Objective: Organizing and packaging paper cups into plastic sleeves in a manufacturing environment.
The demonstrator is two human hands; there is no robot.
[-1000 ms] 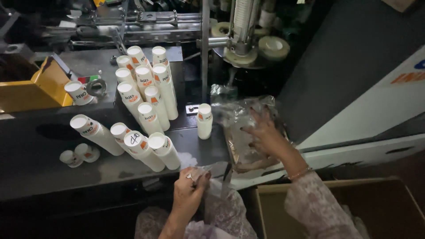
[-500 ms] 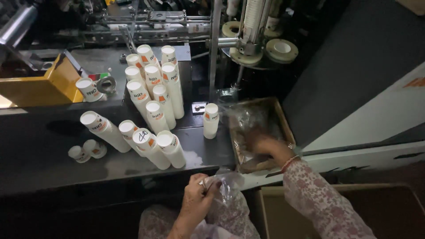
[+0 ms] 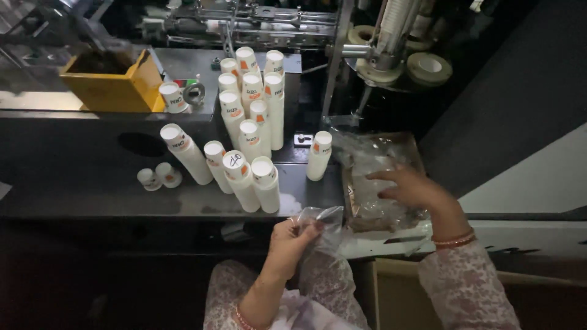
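My left hand [image 3: 292, 239] pinches the mouth of a clear plastic bag [image 3: 324, 235] that hangs down over my lap. To the right, my right hand [image 3: 411, 188] rests flat with fingers spread on a pile of clear plastic bags in a shallow brown tray [image 3: 358, 208]. Several stacks of white paper cups [image 3: 252, 137] lie and stand on the dark table [image 3: 92, 183] just beyond my left hand. One short cup stack [image 3: 318, 156] stands alone beside the tray.
A yellow box [image 3: 113, 85] sits at the table's back left, with a single cup stack [image 3: 172, 98] next to it. Two small cups [image 3: 158, 178] lie at the left. Machine parts and tape rolls [image 3: 430, 67] fill the back. A cardboard box [image 3: 391, 287] stands at lower right.
My left hand has lifted the bag's mouth a little higher. My right hand has stayed on the bag pile, shifting slightly toward me. The view has tilted.
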